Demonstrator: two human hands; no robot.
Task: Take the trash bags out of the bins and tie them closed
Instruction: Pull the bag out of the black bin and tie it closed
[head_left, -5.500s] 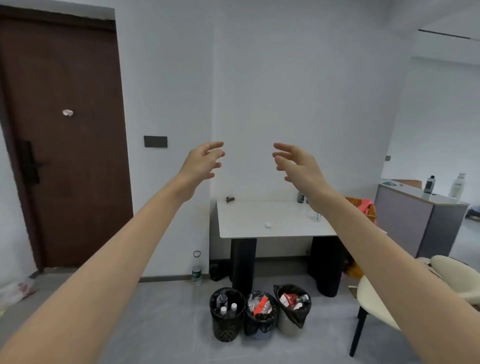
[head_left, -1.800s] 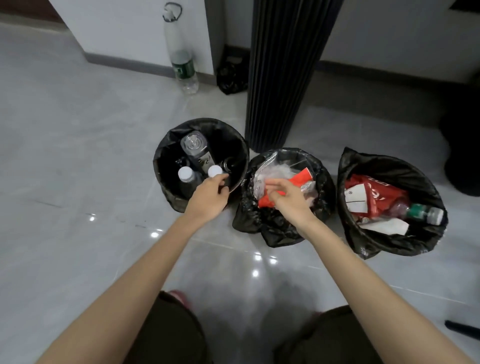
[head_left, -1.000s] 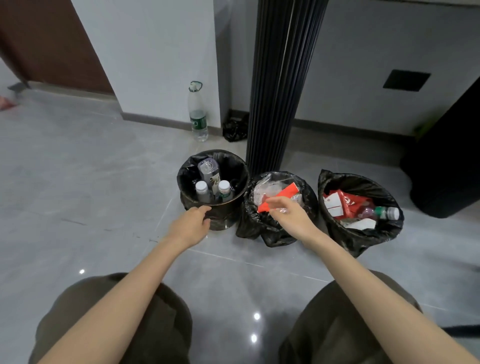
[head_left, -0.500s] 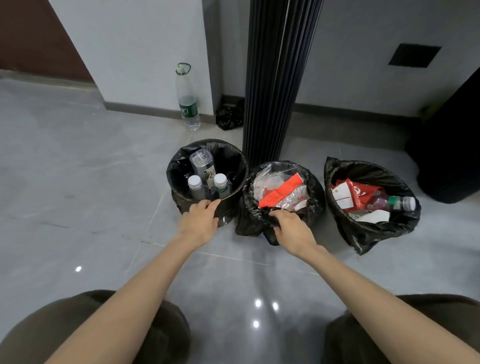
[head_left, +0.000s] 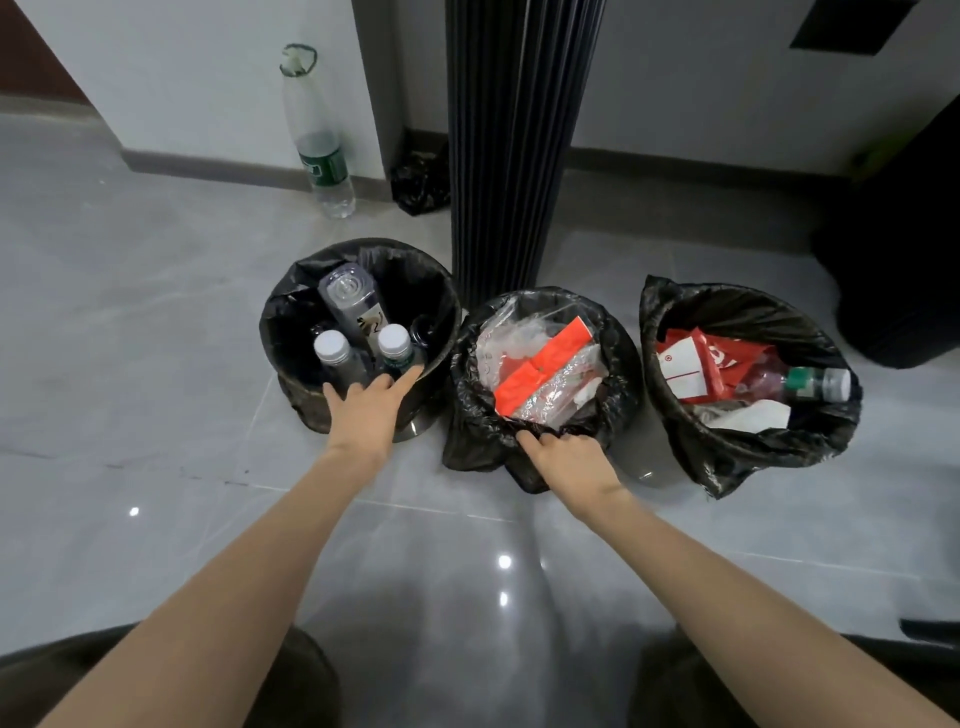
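Note:
Three bins lined with black trash bags stand in a row on the grey floor. The left bin (head_left: 283, 332) holds several bottles. The middle bag (head_left: 470, 436) is full of clear plastic and red wrappers, and the right bag (head_left: 727, 457) holds red packets and a bottle. My left hand (head_left: 363, 410) rests on the near rim of the left bin with its fingers straight. My right hand (head_left: 566, 454) grips the near edge of the middle bag with curled fingers.
A black fluted table leg (head_left: 511, 145) rises right behind the left and middle bins. A tall plastic bottle (head_left: 318, 140) and a small crumpled black bag (head_left: 421, 182) sit by the wall. A dark bulky object (head_left: 904, 249) stands at the right. My knees fill the bottom edge.
I have crouched down and brought both raised hands to the bins. The left hand moved to the left bin's near rim. The right hand left the red wrapper and gripped the middle bag's edge.

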